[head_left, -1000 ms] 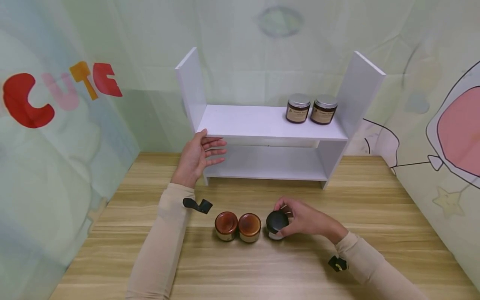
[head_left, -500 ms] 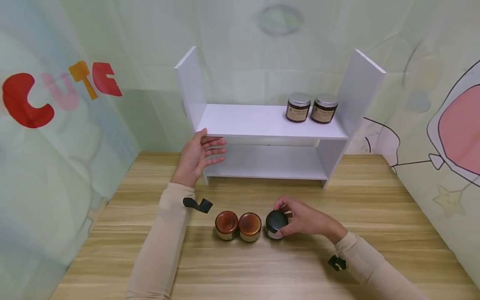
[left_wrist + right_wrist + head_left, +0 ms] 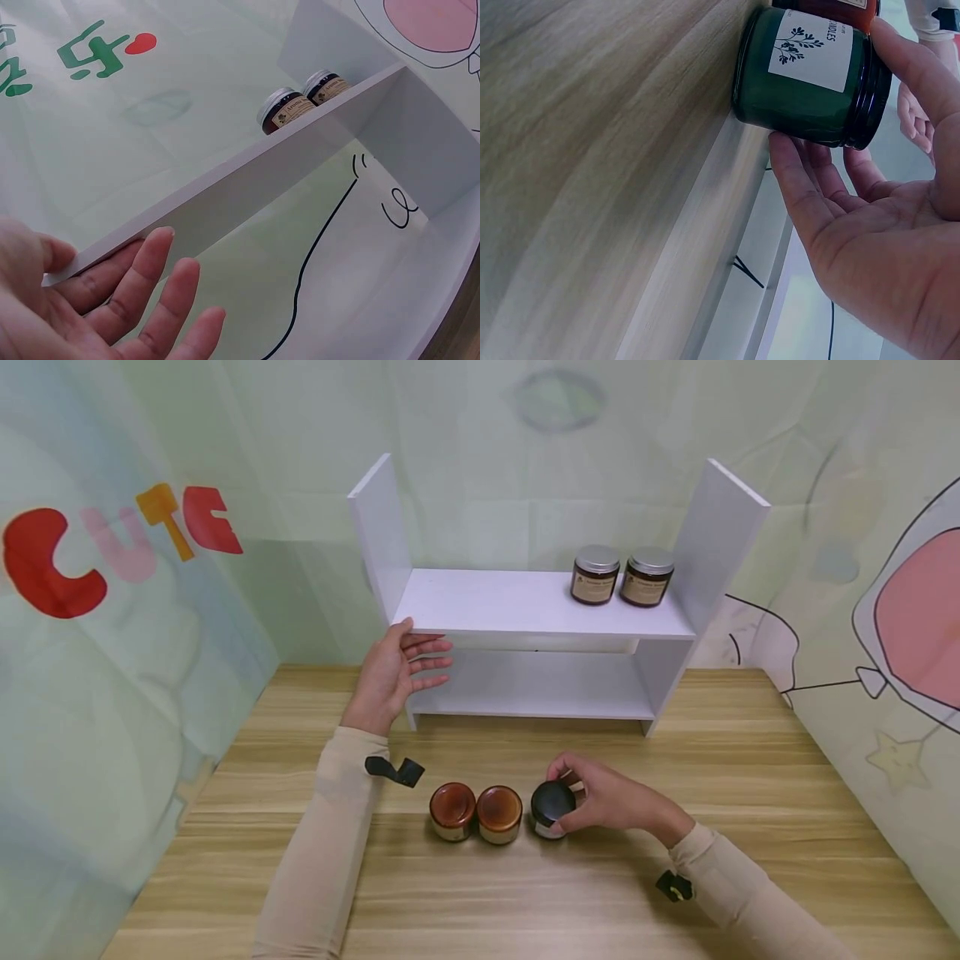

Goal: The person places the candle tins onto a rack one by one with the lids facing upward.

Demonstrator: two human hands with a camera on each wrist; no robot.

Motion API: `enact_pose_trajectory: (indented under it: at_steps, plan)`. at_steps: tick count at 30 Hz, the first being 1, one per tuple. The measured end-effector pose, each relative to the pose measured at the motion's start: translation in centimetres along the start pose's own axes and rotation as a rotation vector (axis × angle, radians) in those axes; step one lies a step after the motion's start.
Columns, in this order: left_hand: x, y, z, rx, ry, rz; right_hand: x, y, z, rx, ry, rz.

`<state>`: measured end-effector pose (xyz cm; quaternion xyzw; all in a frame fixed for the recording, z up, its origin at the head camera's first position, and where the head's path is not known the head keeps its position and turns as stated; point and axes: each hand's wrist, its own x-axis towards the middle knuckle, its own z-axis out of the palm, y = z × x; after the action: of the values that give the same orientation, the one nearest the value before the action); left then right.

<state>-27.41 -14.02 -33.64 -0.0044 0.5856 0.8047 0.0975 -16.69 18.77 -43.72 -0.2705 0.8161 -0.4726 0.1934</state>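
Observation:
A dark green candle jar (image 3: 799, 79) with a black lid and a white plant label stands on the wooden table. My right hand (image 3: 618, 797) holds it, thumb on the near side and fingers on the far side. Just left of it, two amber glass jars (image 3: 499, 814) stand close together. At the left end of a white two-tier shelf (image 3: 495, 602), my left hand (image 3: 390, 677) pinches the front edge of the upper board. In the left wrist view its thumb (image 3: 56, 255) lies on top and the index finger is underneath; the other fingers spread loosely.
Two dark jars (image 3: 595, 578) with silver lids and tan labels stand at the right end of the upper board, near the upright side panel (image 3: 723, 539). Printed cloth walls (image 3: 187, 635) enclose the wooden table (image 3: 480, 910) at the back and sides.

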Motion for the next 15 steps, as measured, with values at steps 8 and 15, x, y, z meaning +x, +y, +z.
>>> enact_pose_trajectory:
  at_steps: [8, 15]
  plan:
    - [0.06, -0.01, -0.05, 0.006, 0.006, 0.003, 0.05, 0.04, 0.00, -0.009, -0.002, -0.004]
    - [-0.07, 0.07, 0.01, 0.007, 0.004, 0.006, 0.06, 0.12, -0.06, -0.016, -0.005, -0.009]
